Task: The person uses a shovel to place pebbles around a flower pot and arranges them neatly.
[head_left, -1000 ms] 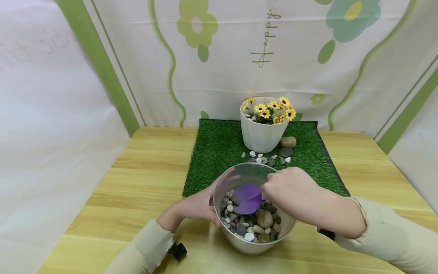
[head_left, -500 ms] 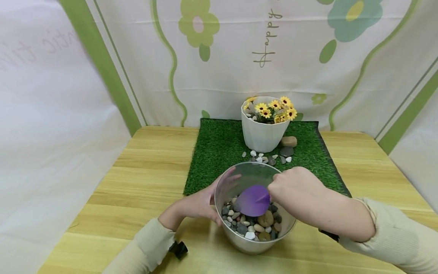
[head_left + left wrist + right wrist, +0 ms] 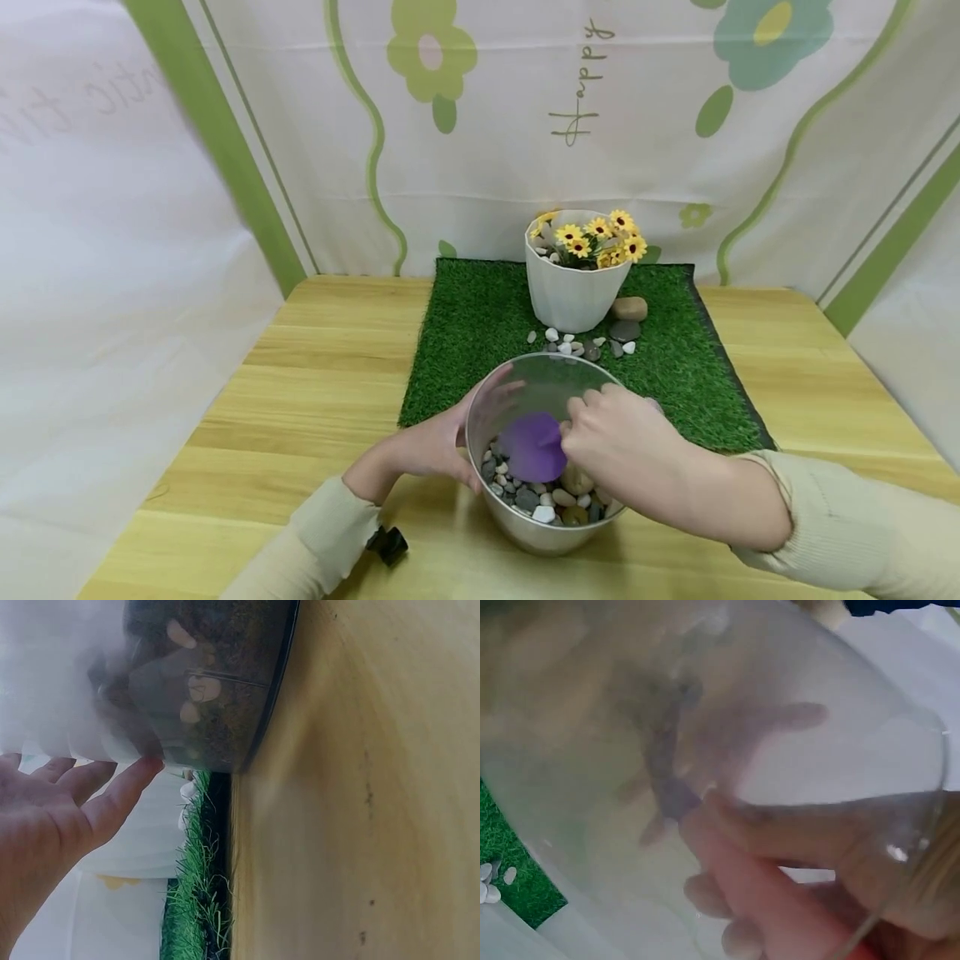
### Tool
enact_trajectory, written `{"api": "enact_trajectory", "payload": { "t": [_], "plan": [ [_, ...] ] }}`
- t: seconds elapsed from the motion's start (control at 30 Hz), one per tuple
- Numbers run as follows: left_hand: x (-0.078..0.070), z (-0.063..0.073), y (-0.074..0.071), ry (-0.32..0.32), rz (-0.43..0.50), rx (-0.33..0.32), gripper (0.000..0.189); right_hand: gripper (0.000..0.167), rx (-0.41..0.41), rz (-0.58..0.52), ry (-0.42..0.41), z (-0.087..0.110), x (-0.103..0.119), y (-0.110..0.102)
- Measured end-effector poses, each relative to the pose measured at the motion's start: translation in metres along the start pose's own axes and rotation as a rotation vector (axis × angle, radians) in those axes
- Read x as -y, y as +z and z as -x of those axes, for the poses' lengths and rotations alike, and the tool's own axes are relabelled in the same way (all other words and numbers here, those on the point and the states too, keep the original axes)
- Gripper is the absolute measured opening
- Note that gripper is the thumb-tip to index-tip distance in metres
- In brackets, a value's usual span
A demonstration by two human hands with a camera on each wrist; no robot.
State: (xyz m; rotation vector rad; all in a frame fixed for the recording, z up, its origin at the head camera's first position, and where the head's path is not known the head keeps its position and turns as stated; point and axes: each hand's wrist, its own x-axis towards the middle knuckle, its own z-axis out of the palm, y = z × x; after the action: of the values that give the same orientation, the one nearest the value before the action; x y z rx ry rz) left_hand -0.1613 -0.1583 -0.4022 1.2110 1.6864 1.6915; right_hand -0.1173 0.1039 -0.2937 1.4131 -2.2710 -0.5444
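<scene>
A clear plastic bucket (image 3: 536,542) stands on the wooden table, its bottom covered with mixed pebbles (image 3: 527,500). My left hand (image 3: 435,446) rests against the bucket's left side, fingers spread behind and thumb in front; in the left wrist view its fairly straight fingers touch the clear wall. Inside the bucket, a small hand trowel with a purple blade (image 3: 534,446) lies over the pebbles. My right hand (image 3: 626,446) grips the trowel's pinkish-red handle (image 3: 742,892), reaching in over the right rim. That hand hides some pebbles in the head view.
Behind the bucket lies a green turf mat (image 3: 472,333). On it stand a white pot (image 3: 573,296) with yellow flowers (image 3: 600,237), several small loose stones (image 3: 566,346) and a larger brown stone (image 3: 630,308). A printed curtain (image 3: 495,167) hangs at the back.
The trowel blade first moved right, then back left and slightly nearer in the bucket, with my right hand following. My left hand stays at the bucket's side.
</scene>
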Motion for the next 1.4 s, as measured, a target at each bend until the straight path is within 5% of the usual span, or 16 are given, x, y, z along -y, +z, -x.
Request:
{"api": "enact_trajectory", "payload": {
  "t": [0.33, 0.67, 1.4],
  "plan": [
    [0.002, 0.001, -0.002, 0.042, 0.015, 0.006, 0.134, 0.031, -0.003, -0.044, -0.121, 0.003, -0.004, -0.003],
    [-0.002, 0.003, -0.001, 0.014, -0.016, 0.002, 0.137, 0.014, 0.002, -0.330, 0.012, 0.008, -0.020, -0.001],
    [-0.001, 0.001, 0.000, -0.032, -0.052, -0.025, 0.138, 0.012, -0.031, -0.604, 0.213, 0.034, -0.048, -0.008]
  ]
}}
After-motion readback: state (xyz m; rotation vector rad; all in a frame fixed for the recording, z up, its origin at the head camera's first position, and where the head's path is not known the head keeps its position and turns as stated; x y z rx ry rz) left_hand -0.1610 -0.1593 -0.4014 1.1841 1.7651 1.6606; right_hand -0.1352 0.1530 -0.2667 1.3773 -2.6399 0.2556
